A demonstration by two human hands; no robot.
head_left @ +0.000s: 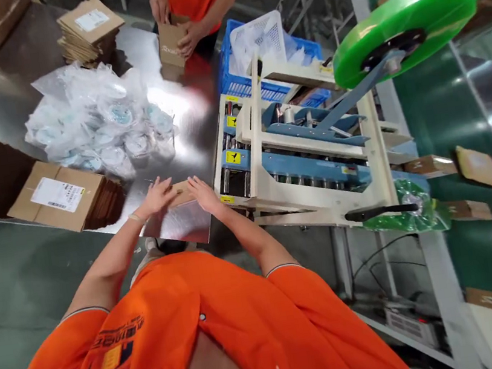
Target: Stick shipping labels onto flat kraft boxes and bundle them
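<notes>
**Left grip (159, 196) and right grip (204, 195) near each other, backs upward**

Both arms reach forward from the body, the left forearm (109, 259) slanting inward from one side, the right forearm (249, 233) from the other; the left grip points inward, its fingers extended and slightly bent; the right grip angles forward and inward, its fingers fairly straight and lying close together; the two are apart, a small gap between their fingertips; both forearms are bare below the elbow.

A strip of bare table (191, 134) ran from the box (182, 193) toward the co-worker's carton (170, 47), which stood across its far end. Bags (100, 122) and a carton stack (67, 194) hemmed the left; the machine's frame (256, 140) rose along the right.
</notes>
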